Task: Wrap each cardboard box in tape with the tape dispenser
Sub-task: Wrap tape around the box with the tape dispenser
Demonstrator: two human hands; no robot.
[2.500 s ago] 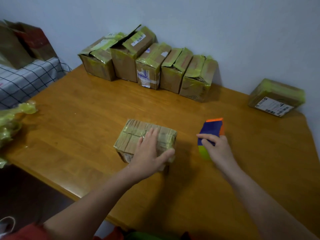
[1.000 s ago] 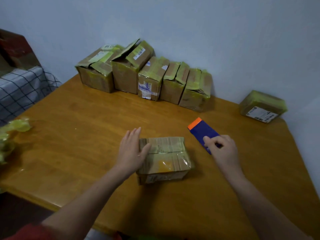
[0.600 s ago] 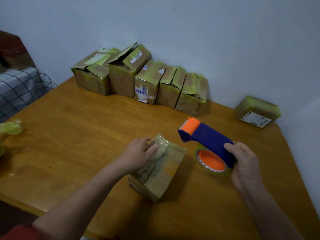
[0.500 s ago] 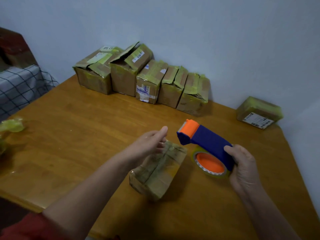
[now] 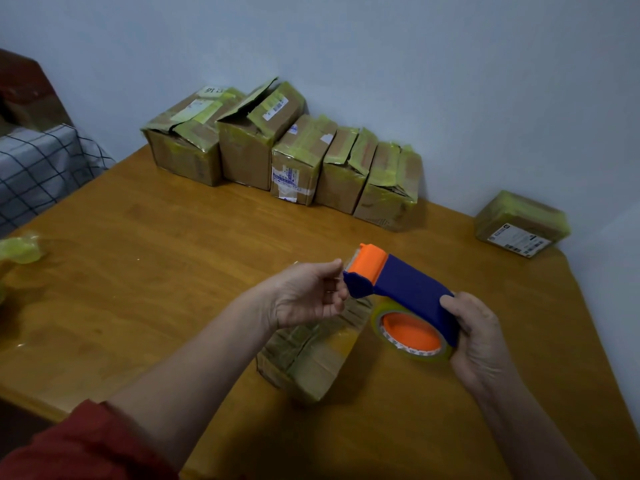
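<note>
A small cardboard box [image 5: 311, 355] covered in yellowish tape lies on the wooden table [image 5: 156, 271], partly hidden below my left hand. My right hand [image 5: 481, 337] grips the rear of the blue tape dispenser [image 5: 408, 289] and holds it in the air just right of the box. Its orange head points left, and the tape roll [image 5: 412, 336] with an orange core hangs beneath. My left hand [image 5: 304, 296] is raised above the box with its fingers curled. Its fingertips are at the dispenser's orange head, pinching the clear tape end there.
Several taped boxes [image 5: 294, 157] stand in a row against the far wall. One more taped box [image 5: 519, 223] sits at the far right corner. Crumpled yellow-green tape [image 5: 19, 245] lies at the left edge. A checked cloth [image 5: 38, 168] lies beyond the table's left side.
My right hand picked the dispenser up off the table. My left hand turned the box, let it go, then rose to the dispenser's orange head.
</note>
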